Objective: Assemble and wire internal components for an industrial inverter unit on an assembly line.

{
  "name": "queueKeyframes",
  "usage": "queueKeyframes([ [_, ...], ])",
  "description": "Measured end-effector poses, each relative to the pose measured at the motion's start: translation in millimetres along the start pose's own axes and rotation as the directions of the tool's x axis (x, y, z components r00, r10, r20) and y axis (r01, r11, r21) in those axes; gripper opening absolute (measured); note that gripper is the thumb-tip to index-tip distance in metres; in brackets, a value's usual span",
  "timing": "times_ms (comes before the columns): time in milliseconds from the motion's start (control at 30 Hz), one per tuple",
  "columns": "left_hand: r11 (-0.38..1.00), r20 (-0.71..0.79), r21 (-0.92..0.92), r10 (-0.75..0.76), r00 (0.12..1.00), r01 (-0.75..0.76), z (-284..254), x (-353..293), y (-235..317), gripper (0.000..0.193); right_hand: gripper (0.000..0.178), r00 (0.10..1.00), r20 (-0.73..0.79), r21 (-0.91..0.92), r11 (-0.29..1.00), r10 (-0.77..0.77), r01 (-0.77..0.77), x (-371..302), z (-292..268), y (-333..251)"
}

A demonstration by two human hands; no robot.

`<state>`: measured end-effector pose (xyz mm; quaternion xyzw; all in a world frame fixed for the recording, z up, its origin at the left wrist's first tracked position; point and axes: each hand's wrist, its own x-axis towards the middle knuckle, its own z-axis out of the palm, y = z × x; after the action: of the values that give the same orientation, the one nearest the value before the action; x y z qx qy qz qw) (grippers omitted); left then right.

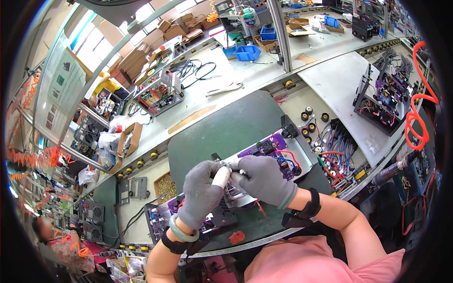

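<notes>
My left hand [200,192] and my right hand [270,183], both in grey gloves, meet at their fingertips over an opened electrical unit. The fingers of each are pinched together, and what they hold between them is too small and covered to make out. Under and beyond my right hand lies the unit's metal chassis [309,158] with a purple circuit board [261,147] and red and blue wires. Another purple board [175,205] shows beside my left hand. Both rest on a dark green mat [217,129]. A small red piece [237,237] lies near the front edge.
Right of the mat sit loose black round parts [311,127] and a bundle of coloured wires [337,151]. Another opened unit [384,101] stands on a pale board [325,87]. An orange coiled hose [415,111] hangs at right. A small-parts box [165,187] lies left.
</notes>
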<state>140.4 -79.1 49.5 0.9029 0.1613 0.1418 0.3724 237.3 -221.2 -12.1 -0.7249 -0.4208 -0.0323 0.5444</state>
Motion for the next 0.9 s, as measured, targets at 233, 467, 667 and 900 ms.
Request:
queueKeyframes([
  [233,0.987,0.177,-0.132,-0.070,0.982,0.094,-1.3,3.9,-28.4,0.019,0.008,0.960,0.151,-0.324,0.905,-0.236,0.274,12.2,2.7,3.6],
  [467,0.960,-0.006,0.181,0.218,0.976,-0.213,-4.1,4.9,-31.8,0.064,0.018,0.773,0.632,-0.618,0.644,0.065,0.451,43.6,10.4,16.5],
  [667,0.775,0.367,0.581,0.024,0.930,-0.249,-19.6,6.0,-32.3,0.088,0.015,0.697,0.696,-0.606,0.661,0.173,0.442,61.6,19.3,14.4],
  [900,0.871,0.399,0.411,0.093,0.912,-0.268,-19.0,7.2,-35.7,0.072,0.024,0.502,0.809,-0.543,0.717,0.307,0.437,85.1,19.4,7.1],
])
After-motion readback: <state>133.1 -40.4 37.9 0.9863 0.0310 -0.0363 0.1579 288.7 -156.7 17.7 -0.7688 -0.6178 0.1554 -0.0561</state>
